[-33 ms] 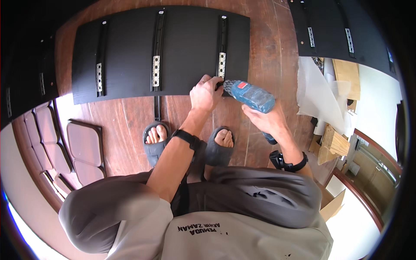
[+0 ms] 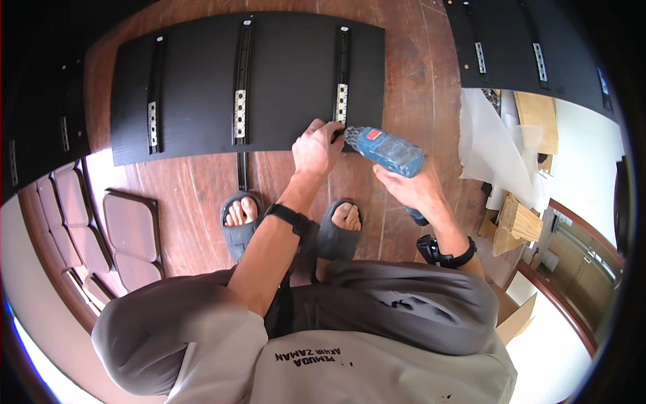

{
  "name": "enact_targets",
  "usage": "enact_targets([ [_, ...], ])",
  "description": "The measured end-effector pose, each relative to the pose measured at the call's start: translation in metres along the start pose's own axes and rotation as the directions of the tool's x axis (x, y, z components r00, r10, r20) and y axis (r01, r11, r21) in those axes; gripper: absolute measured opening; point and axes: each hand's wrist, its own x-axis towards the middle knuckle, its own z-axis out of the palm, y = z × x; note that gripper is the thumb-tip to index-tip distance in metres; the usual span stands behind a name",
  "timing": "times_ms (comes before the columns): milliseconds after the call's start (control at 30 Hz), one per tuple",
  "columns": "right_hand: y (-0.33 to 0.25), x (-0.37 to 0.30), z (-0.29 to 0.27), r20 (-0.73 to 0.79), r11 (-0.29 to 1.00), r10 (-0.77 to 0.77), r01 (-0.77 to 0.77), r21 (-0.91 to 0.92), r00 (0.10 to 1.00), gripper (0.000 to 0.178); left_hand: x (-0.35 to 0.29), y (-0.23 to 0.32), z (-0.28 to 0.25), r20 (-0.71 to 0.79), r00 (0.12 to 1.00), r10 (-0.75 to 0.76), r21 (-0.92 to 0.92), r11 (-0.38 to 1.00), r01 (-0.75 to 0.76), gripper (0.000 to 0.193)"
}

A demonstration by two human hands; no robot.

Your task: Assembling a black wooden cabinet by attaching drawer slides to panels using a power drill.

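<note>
A blue cordless drill (image 2: 390, 151) lies in the grip of my right hand (image 2: 414, 185), its chuck pointing left at the near end of the right-hand drawer slide (image 2: 342, 101). My left hand (image 2: 316, 148) is closed there, fingertips pinched together just beside the drill's chuck. What those fingers hold, if anything, is too small and hidden to make out. The slide is fixed to a black panel (image 2: 195, 81) on the floor. Two more drawer slides, a middle one (image 2: 240, 114) and a left one (image 2: 153, 124), run parallel on the same panel.
My sandalled feet stand on the wooden floor (image 2: 195, 215) near the panel. A loose dark rail (image 2: 243, 172) sticks out below its near edge. More black panels with slides (image 2: 531, 40) are at far right and left. Brown padded panels (image 2: 131, 222) lie left; wood offcuts (image 2: 517, 222) right.
The panel and its slides appear slightly lower and further left in the picture. Both hands and the drill keep nearly the same pose at the slide's near end.
</note>
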Motion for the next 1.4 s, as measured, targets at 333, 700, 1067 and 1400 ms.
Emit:
enact_targets([
  [333,0.012,0.004,-0.005,0.006,0.983,-0.176,0.176,-0.048,0.984,0.028,0.005,-0.001,0.002,-0.027,0.999,0.023,-0.017,1.000,-0.024,0.023],
  [700,0.002,0.022,-0.067,0.228,0.899,0.154,-0.232,0.371,0.961,0.026,0.008,-0.005,-0.007,-0.033,0.999,-0.014,-0.245,0.969,0.005,0.016],
  [1067,0.000,0.061,-0.059,0.078,0.806,0.110,-0.135,0.576,0.991,0.018,-0.007,0.013,-0.007,0.201,0.780,-0.593,0.149,0.805,0.574,0.084],
  [1400,0.008,0.078,-0.060,0.081,0.797,0.143,-0.163,0.582,0.986,0.020,-0.071,-0.020,0.023,0.251,0.770,-0.587,0.090,0.806,0.585,0.072],
])
